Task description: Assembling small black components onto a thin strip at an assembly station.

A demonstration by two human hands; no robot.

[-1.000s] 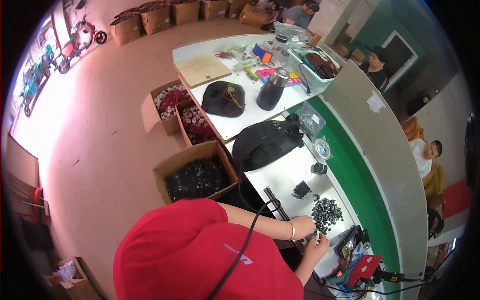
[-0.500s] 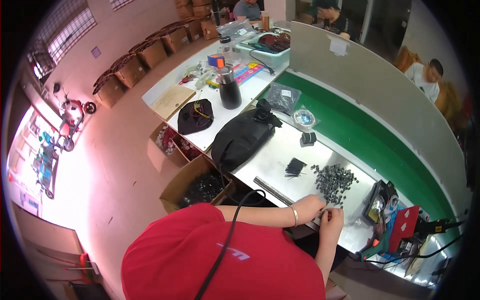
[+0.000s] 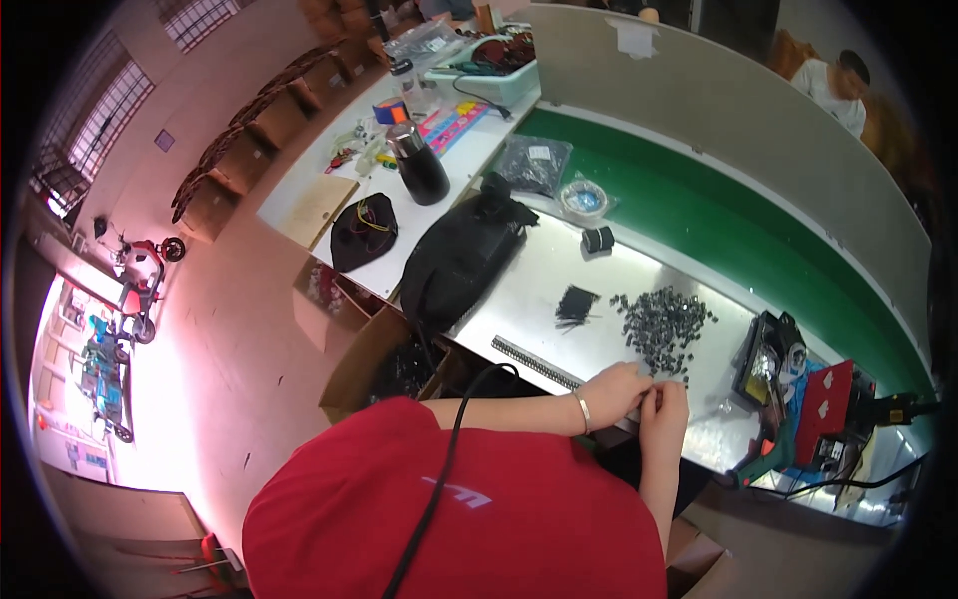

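My left hand (image 3: 616, 390), with a bracelet on its wrist, is closed at the near edge of the white worktop (image 3: 519, 309). Right beside it, my right hand (image 3: 664, 407) is closed too, and the fingertips of both meet. Whatever they pinch is too small to make out. Just beyond the fingers spreads a pile of small dark grey pieces (image 3: 663, 324). Left of the pile lies a bunch of short, thin black strands (image 3: 576, 306). A long dark toothed strip (image 3: 529, 359) runs along the near edge toward my left hand.
A black bag (image 3: 464, 262) and a dark bottle (image 3: 421, 172) stand to the left. At right are a red box (image 3: 826, 399) and a green-handled tool (image 3: 763, 461). Below the worktop's left end sits a carton (image 3: 349, 374). A person (image 3: 833, 92) sits beyond the grey partition (image 3: 718, 130).
The whole view has shifted, so the table's things sit further left and higher. Both hands stay together at the near edge, with only slight finger movement.
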